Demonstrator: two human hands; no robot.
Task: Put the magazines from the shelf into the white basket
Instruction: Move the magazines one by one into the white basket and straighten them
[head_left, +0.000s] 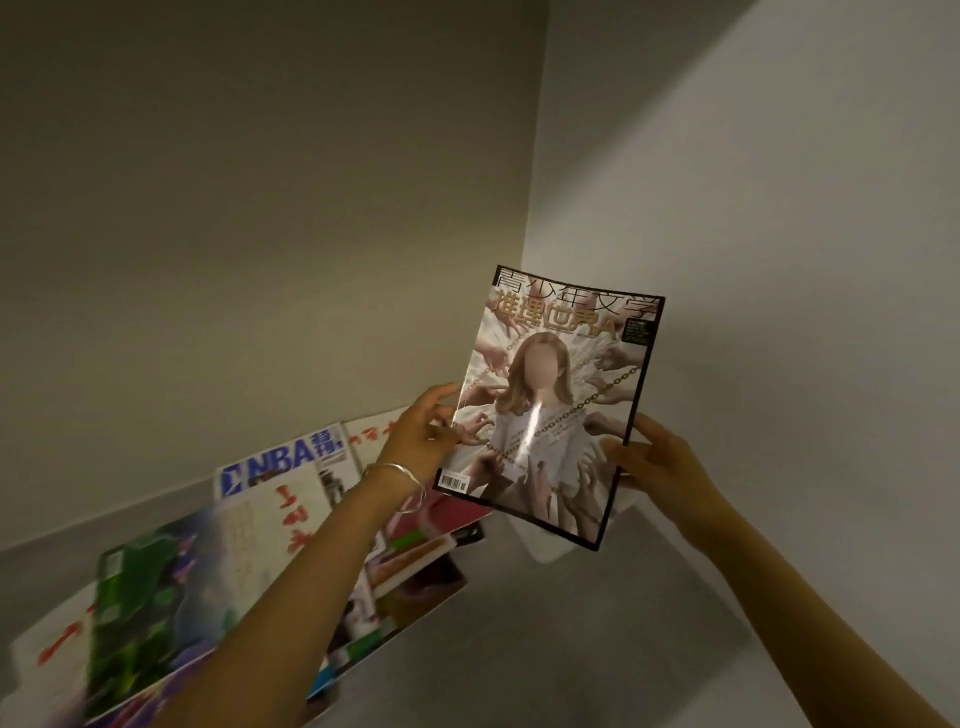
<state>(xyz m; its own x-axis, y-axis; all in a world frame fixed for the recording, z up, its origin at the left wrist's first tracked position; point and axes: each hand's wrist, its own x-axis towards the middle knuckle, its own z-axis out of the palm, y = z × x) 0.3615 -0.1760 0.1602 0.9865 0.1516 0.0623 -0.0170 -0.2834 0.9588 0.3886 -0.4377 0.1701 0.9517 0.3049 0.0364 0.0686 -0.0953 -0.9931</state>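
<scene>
Left hand (423, 434) and right hand (657, 460) each grip an edge of the lifted magazine (556, 405); pickup step; next, carry it to the unseen white basket.

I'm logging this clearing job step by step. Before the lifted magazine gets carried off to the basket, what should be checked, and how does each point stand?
1. Held magazine gripped on both sides: ok. The left hand holds its left edge and the right hand its right edge.
2. Magazine lifted clear of the pile: ok.
3. Cover flat, not creased: ok, only a slight curl at the top.
4. White basket in sight: not ok, it is out of view.
5. Shelf emptied: not ok. The NBA magazine, the green-cover magazine and others remain.
6. Remaining pile stable: cannot tell.
</scene>
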